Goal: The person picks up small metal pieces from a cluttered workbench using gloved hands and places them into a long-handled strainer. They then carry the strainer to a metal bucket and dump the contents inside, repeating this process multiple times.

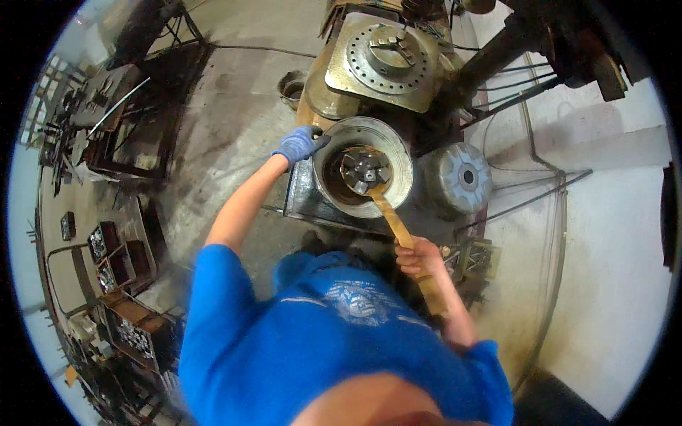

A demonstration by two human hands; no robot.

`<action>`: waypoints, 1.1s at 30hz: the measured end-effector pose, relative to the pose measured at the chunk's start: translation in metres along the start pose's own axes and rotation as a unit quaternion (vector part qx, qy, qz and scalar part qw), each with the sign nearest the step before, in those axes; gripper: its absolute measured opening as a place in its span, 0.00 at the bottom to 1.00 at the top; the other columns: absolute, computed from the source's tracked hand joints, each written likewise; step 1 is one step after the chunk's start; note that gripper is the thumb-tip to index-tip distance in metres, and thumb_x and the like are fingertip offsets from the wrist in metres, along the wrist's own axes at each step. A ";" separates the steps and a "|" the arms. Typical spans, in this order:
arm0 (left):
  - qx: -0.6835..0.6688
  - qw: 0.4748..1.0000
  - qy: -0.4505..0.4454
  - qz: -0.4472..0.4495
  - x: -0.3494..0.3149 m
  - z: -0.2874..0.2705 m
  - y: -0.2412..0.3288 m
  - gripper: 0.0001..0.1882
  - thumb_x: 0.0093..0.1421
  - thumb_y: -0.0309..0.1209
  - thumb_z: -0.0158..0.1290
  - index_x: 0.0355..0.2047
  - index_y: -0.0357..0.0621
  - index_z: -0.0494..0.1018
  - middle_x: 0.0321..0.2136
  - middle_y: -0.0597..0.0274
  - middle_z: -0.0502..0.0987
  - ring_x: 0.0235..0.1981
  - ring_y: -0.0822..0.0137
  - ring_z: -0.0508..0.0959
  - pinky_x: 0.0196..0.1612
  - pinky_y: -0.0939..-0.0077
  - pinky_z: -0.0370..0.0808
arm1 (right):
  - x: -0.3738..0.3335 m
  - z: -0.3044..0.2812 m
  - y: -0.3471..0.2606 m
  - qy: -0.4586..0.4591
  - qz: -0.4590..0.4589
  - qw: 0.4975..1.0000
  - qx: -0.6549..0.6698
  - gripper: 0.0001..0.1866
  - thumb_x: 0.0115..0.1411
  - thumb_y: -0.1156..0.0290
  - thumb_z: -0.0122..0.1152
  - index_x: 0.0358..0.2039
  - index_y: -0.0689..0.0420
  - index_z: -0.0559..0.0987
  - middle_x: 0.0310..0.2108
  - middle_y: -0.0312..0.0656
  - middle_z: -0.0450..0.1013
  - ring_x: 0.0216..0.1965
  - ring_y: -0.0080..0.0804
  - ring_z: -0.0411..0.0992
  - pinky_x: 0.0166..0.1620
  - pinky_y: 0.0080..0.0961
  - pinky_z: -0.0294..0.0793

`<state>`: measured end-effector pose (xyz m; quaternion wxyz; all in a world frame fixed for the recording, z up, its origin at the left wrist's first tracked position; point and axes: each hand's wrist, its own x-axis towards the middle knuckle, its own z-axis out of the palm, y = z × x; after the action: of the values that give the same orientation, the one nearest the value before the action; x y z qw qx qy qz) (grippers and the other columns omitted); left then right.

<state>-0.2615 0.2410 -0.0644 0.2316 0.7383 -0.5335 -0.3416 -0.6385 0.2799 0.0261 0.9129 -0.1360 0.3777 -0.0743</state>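
My left hand [301, 144], in a blue-grey knit glove, grips the left rim of a round metal basin [398, 145]. The fingers close over the edge. In my bare right hand [418, 257] is the long, flat, yellowish handle of a scoop [391, 217], which slants down into the basin. The round head of that scoop lies inside the basin and carries several dark, shiny metal pieces [367, 167]. Dark staining shows on the basin's inner wall, and its bottom is partly hidden by the scoop.
Beyond the basin lies a machine table with a round drilled plate and chuck [389, 57]. A domed metal drum [458, 179] stands right of the basin, near a pale wall. A bucket [293, 88] sits on the floor at far left. Bins of metal parts [135, 334] line the left side.
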 end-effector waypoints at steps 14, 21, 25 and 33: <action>0.088 0.967 0.075 0.228 0.011 0.033 0.048 0.11 0.49 0.37 0.49 0.30 0.46 0.74 0.25 0.47 0.74 0.28 0.48 0.75 0.31 0.58 0.71 | 0.012 -0.008 0.076 0.009 -0.016 0.998 0.052 0.10 0.56 0.68 0.46 0.37 0.56 0.68 0.16 0.28 0.54 0.14 0.15 0.49 0.14 0.16 0.48; 0.081 0.951 0.055 0.293 0.006 0.038 0.048 0.13 0.48 0.37 0.49 0.32 0.46 0.74 0.23 0.48 0.74 0.26 0.48 0.75 0.30 0.57 0.71 | 0.002 -0.015 0.103 0.080 -0.059 0.993 0.071 0.12 0.57 0.68 0.43 0.39 0.59 0.66 0.17 0.28 0.54 0.13 0.11 0.49 0.11 0.09 0.44; 0.128 0.943 0.040 0.305 -0.010 0.039 0.066 0.13 0.49 0.37 0.49 0.33 0.46 0.74 0.23 0.47 0.74 0.25 0.48 0.74 0.29 0.57 0.71 | -0.004 -0.023 0.108 0.129 -0.024 0.991 0.010 0.11 0.59 0.68 0.39 0.38 0.59 0.66 0.15 0.27 0.53 0.11 0.11 0.48 0.10 0.08 0.44; 0.147 0.942 0.084 0.291 -0.007 0.049 0.066 0.15 0.48 0.36 0.50 0.36 0.45 0.73 0.25 0.48 0.75 0.27 0.49 0.75 0.31 0.59 0.72 | 0.042 -0.040 0.087 0.083 0.039 0.979 0.181 0.17 0.48 0.74 0.37 0.41 0.65 0.63 0.24 0.38 0.57 0.15 0.18 0.52 0.15 0.14 0.52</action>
<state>-0.3411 0.2276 -0.0484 0.2536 0.6026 -0.7480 -0.1142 -0.6344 0.3445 -0.0557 0.8900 0.0526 0.4375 -0.1168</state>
